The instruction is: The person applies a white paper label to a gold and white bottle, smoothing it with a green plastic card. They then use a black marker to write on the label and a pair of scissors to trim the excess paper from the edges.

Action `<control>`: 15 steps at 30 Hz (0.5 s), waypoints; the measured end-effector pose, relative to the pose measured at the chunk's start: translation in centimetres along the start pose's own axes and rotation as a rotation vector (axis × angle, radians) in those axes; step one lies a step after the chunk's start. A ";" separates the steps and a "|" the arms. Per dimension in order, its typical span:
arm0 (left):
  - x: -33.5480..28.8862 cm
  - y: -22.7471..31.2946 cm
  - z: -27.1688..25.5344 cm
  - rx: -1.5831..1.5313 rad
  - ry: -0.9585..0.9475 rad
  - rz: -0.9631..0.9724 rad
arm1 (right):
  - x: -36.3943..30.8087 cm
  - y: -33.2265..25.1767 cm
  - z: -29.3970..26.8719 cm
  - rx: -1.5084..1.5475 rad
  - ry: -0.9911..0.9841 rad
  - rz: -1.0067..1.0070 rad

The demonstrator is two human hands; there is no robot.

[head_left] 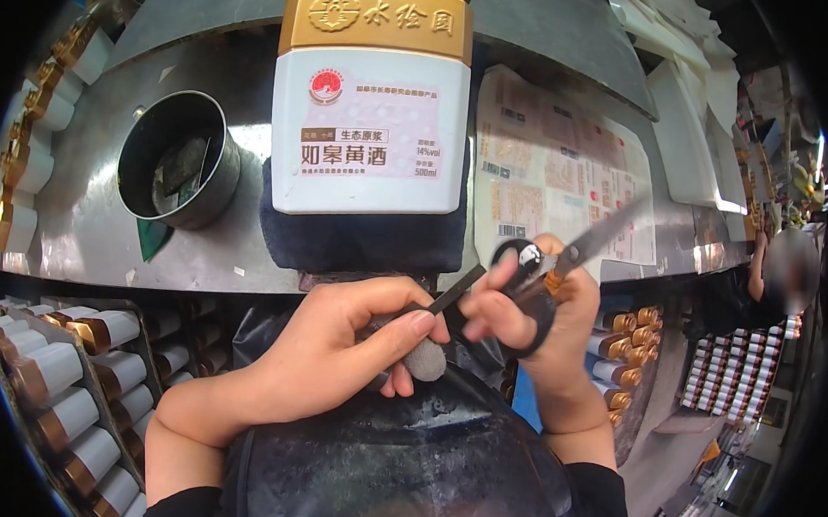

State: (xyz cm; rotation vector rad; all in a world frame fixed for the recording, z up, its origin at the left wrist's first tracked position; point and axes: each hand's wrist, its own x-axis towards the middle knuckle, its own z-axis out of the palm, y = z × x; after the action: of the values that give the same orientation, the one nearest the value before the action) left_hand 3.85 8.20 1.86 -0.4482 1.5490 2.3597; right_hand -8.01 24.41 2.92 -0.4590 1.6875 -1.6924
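Note:
Over my dark apron (405, 461), my left hand (351, 334) is closed, pinching a narrow dark strip (461, 286) between thumb and fingers. A grey, rounded, fuzzy-looking pad (425, 361) shows under the same thumb. My right hand (563, 325) grips black-handled scissors (592, 246), with fingers in the handle loops and some orange near the pivot. Their blades point up and right, blurred, away from the strip. Beyond the hands, a large white bottle (370, 197) with a gold shoulder lies on a folded dark cloth (359, 247), its printed label facing up.
A dark metal pot (221, 195) stands left on the metal table (74, 216), a green piece (153, 240) beneath it. Printed label sheets (566, 163) lie right, near white sheets (688, 123). White-and-gold bottles (93, 411) fill racks both sides. Another person (722, 286) is far right.

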 end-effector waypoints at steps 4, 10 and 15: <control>-0.5 0.7 -0.2 -0.068 -0.020 -0.074 | -0.9 0.5 -5.1 -0.246 -0.335 0.233; -0.3 1.1 -0.1 -0.102 -0.103 -0.223 | -3.3 2.2 -6.6 -0.307 -0.611 0.408; 0.0 1.0 0.2 -0.101 -0.133 -0.269 | -3.6 2.4 -5.6 -0.311 -0.567 0.350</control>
State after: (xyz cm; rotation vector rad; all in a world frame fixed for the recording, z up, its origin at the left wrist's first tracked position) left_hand 3.47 7.97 2.80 -0.4791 1.2314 2.2174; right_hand -8.80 31.16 0.89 -0.6690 1.4914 -0.9357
